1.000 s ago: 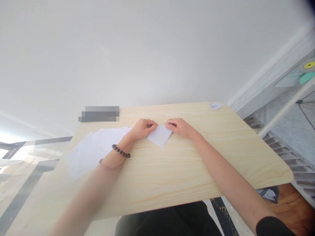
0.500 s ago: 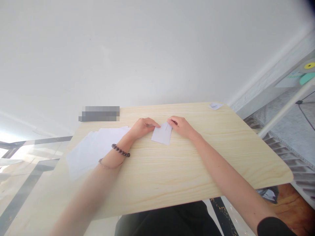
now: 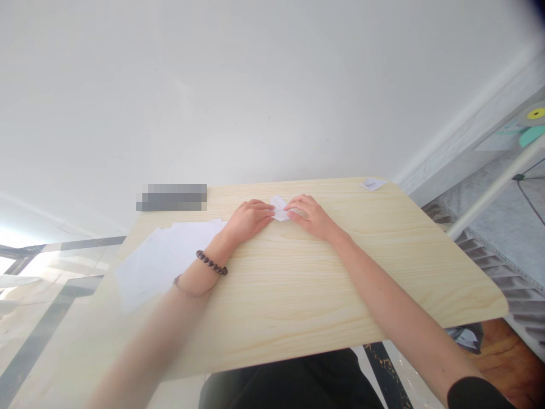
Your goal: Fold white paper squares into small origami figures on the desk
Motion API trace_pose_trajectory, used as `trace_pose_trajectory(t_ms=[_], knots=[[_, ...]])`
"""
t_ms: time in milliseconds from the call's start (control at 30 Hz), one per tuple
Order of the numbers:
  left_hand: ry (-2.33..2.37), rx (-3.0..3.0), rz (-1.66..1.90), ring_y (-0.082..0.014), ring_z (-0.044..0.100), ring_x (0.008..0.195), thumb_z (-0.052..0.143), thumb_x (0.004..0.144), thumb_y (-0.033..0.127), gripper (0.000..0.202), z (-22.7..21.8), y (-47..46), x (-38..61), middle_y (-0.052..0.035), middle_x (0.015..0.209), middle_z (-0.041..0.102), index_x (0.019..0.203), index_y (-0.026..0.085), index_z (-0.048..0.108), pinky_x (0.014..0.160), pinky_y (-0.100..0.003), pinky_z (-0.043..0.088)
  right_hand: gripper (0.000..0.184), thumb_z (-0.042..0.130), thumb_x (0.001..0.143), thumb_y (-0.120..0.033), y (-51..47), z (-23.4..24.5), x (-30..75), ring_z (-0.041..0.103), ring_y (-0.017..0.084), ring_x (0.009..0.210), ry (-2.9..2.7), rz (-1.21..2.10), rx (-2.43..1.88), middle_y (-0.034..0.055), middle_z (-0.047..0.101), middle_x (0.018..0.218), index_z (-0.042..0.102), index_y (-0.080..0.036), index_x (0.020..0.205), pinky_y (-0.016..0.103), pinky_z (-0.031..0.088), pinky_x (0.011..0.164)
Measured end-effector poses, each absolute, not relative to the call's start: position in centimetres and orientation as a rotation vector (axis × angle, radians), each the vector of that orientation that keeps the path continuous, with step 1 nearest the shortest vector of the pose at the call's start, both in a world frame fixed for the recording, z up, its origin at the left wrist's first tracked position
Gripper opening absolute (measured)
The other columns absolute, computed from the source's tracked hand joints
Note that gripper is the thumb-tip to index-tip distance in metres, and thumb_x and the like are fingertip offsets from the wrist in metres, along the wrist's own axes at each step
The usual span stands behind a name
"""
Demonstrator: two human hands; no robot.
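Observation:
A small folded white paper point(image 3: 279, 208) lies on the light wooden table point(image 3: 298, 284), mostly covered by my two hands. My left hand point(image 3: 249, 220), with a dark bead bracelet on its wrist, presses its fingertips onto the paper's left side. From the right, my right hand point(image 3: 309, 216) pinches and holds down the paper. Only a small white corner shows between the fingers.
A spread of white sheets point(image 3: 162, 258) lies on the table to the left of my left arm. A small folded paper piece point(image 3: 373, 183) sits at the far right corner. A blurred grey patch point(image 3: 172, 197) is at the table's back edge. A white wall stands behind.
The paper has been folded smaller and shifted away from me. Both hands moved forward and closed in over it, so much less of the paper shows now.

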State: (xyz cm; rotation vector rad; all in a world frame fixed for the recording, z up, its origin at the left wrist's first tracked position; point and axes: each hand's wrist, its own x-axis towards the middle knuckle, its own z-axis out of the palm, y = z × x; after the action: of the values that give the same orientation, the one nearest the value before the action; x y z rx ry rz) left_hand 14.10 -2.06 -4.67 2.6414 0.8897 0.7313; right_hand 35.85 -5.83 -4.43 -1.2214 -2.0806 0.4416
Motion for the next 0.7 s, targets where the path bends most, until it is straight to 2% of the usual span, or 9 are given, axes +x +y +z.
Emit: trace_pose_trajectory(t_ms=[100,267,467,700], knots=[[0.928,2.679,0.696,-0.021,0.05,0.109,0.041,0.086,0.032,0.029,-4.5,-2.2,14.1,-0.0046,0.113,0.06,0.102,0.023,0.064,0.093,-0.038,0.037,0.026,0.056,0.077,-0.042,-5.9,-4.3,35.7,0.044,0.021,0.1,-2.174,0.426,-1.166,0.0046,0.057,0.099,0.064,-0.028,0.097,0.036,0.035,0.089],[0.957,2.737,0.606,-0.0207,0.047,0.112,0.036,0.088,0.034,0.032,-4.3,-2.5,14.2,-0.0041,0.117,0.057,0.105,0.024,0.062,0.094,-0.037,0.034,0.023,0.047,0.083,-0.036,-5.4,-4.7,35.7,0.048,0.019,0.085,-2.19,0.371,-1.179,0.005,0.061,0.088,0.066,-0.023,0.083,0.036,0.036,0.083],[0.865,2.847,0.468,-0.0228,0.036,0.121,0.034,0.088,0.04,0.04,-3.7,-3.3,14.4,-0.007,0.129,0.045,0.121,0.023,0.049,0.098,-0.039,0.027,0.026,0.045,0.082,-0.037,-4.5,-5.6,36.0,0.048,0.016,0.072,-1.984,0.357,-1.444,0.0046,0.056,0.076,0.06,-0.019,0.071,0.03,0.038,0.071],[0.905,2.857,0.433,-0.0227,0.045,0.108,0.033,0.088,0.039,0.04,-3.4,-3.8,14.9,-0.009,0.119,0.048,0.122,0.024,0.047,0.095,-0.04,0.029,0.022,0.048,0.08,-0.036,-4.0,-6.1,36.2,0.047,0.017,0.077,-1.847,0.327,-1.491,0.0061,0.052,0.084,0.061,-0.019,0.078,0.032,0.039,0.073]])
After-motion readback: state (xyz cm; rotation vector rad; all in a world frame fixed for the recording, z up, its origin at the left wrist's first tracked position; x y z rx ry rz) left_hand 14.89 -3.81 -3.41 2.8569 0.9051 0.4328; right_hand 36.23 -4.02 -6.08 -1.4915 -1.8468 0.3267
